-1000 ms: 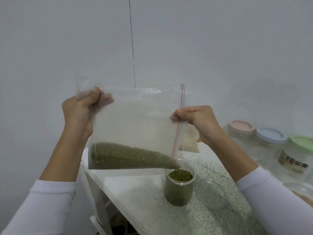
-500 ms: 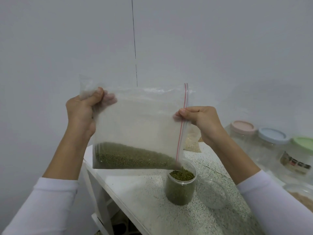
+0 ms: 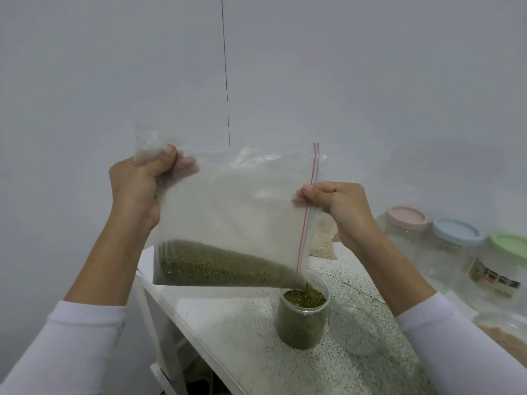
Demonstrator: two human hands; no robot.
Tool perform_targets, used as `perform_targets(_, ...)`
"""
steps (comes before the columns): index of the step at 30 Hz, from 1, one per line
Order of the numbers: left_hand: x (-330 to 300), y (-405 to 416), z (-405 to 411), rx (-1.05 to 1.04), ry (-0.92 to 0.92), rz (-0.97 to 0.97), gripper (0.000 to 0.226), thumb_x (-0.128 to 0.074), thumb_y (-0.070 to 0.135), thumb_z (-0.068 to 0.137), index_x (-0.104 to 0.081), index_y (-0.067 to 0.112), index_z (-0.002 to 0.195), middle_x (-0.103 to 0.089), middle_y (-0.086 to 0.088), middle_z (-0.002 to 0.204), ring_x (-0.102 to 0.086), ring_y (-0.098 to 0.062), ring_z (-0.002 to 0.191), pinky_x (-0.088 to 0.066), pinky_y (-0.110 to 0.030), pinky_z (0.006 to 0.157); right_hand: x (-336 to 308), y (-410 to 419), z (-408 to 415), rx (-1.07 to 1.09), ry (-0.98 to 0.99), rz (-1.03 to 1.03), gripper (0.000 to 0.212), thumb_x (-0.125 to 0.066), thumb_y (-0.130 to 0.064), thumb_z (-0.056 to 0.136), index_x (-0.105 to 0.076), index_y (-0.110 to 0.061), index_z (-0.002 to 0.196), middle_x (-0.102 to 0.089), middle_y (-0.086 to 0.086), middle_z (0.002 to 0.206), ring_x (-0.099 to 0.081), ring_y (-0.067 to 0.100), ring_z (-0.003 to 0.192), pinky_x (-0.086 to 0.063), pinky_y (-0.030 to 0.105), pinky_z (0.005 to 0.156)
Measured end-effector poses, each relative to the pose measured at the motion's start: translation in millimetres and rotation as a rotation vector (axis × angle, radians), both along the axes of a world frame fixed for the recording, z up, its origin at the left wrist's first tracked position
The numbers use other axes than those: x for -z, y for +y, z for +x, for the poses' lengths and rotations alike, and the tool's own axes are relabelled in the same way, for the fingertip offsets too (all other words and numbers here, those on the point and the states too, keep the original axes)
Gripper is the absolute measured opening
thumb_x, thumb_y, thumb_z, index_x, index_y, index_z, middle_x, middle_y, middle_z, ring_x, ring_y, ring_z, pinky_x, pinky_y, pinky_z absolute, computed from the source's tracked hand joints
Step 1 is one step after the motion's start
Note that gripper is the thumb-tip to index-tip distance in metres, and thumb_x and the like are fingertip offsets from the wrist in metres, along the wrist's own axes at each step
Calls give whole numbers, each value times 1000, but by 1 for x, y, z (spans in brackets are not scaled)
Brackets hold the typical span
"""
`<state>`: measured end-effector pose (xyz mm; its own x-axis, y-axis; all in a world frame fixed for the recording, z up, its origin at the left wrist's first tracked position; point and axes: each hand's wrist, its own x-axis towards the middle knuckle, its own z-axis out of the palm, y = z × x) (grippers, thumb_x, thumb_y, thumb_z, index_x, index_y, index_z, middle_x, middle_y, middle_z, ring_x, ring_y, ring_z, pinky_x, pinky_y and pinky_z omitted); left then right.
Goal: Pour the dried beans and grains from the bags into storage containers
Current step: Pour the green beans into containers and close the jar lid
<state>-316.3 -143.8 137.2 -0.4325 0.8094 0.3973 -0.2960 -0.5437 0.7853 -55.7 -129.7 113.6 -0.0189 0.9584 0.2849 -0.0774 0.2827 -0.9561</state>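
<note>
step: pouring green beans (image 3: 216, 266) | left hand (image 3: 137, 189) pinches bag (image 3: 233, 212) corner, right hand (image 3: 339, 206) pinches zip edge, mouth below it over nearly full jar (image 3: 302, 315) | next: ease tilt, stop before overflow

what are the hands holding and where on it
Both hold the zip bag of green beans: the left hand grips its bunched bottom corner, and the right hand pinches the zip edge by the red line.
</note>
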Motion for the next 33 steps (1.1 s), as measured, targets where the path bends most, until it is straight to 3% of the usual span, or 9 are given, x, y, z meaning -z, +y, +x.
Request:
perform_targets(6, -1, -4, 4, 0, 38, 13, 10, -63, 0, 85, -60, -3, 76, -68, -3, 59, -70, -19, 61, -58, -30, 66, 3, 0, 2, 13, 13, -10, 7, -66, -2, 83, -70, 0, 78, -71, 1, 63, -69, 9, 63, -51, 12, 68)
perform_targets(17, 0, -1, 4, -16, 6, 13, 13, -64, -2, 83, -63, -1, 70, -66, -3, 57, -69, -19, 60, -58, -30, 64, 3, -1, 1, 8, 14, -30, 9, -66, -4, 82, -70, -4, 75, -71, 1, 63, -69, 8, 66, -54, 18, 79)
perform_targets(28, -2, -4, 3, 20, 52, 40, 35, -64, 0, 84, -71, 9, 51, -67, -2, 57, -70, -18, 61, -58, -29, 64, 4, -1, 2, -10, 16, -38, 7, -66, -4, 82, -70, -2, 77, -72, 4, 66, -70, 13, 66, -55, 19, 79)
perform_targets(33, -1, -4, 3, 43, 55, 33, 29, -65, 2, 81, -71, 8, 53, -67, -5, 58, -70, -20, 62, -58, -31, 65, 6, 2, 1, 34, 27, -32, 9, -67, -3, 82, -70, -3, 74, -71, 1, 63, -69, 9, 64, -55, 19, 80)
